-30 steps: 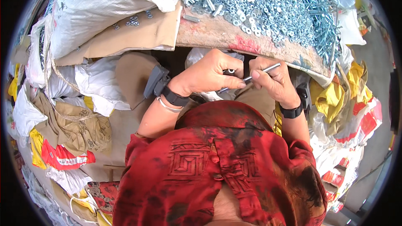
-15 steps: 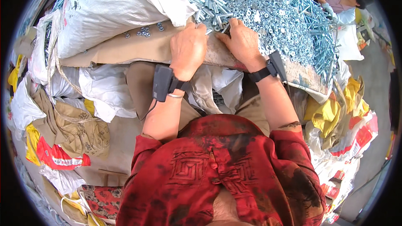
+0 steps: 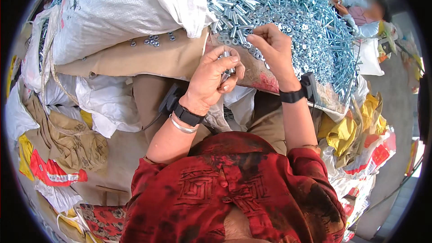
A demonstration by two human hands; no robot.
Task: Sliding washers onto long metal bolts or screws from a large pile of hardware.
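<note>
My left hand (image 3: 206,78) is raised just off the near edge of the work surface, palm partly turned up. Its fingers curl round shiny metal sleeves (image 3: 226,75), short tubes standing out between thumb and fingers. Over the near edge of a heap of washers (image 3: 310,36) hovers my right hand (image 3: 275,49), thumb and forefinger drawn together. Whatever those fingertips hold, if anything, is too small to make out. More metal sleeves (image 3: 231,6) lie piled beyond my hands, and a few loose washers (image 3: 256,54) lie on the stained cloth between them.
A full white woven sack (image 3: 121,13) rests on cardboard (image 3: 135,58) at the left, with several nuts (image 3: 153,41) before it. Long thin bolts (image 3: 344,63) lie heaped at the right. Crumpled bags (image 3: 346,130) flank me. Another person (image 3: 366,15) sits at the far right.
My left hand has come back toward me from the pile and turned over, now showing metal sleeves in its fingers. My right hand has shifted slightly right, its wrist lower.
</note>
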